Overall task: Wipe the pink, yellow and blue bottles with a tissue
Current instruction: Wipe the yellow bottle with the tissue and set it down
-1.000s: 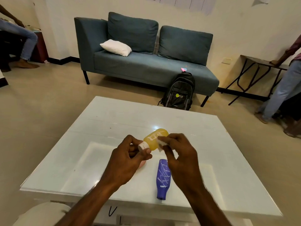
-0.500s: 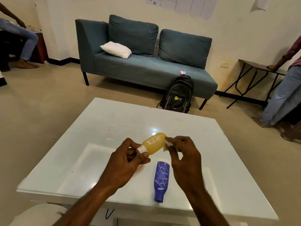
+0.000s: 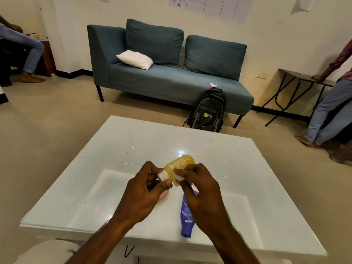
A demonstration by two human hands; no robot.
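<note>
Left hand (image 3: 146,193) fingers pinched closed, right hand (image 3: 202,189) fingers pinched closed

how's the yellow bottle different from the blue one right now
The rounded translucent yellow bottle is held up off the white glossy table, its white cap in the left hand, while the slim opaque blue bottle lies flat on that table. The right hand presses a white tissue to the yellow bottle; nothing wipes the blue one. Both carry white markings.

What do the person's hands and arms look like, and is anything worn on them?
Both forearms are bare up to the picture's lower edge: no sleeves, watch or bracelet. The left hand and right hand wear no gloves, and no rings are visible.
</note>
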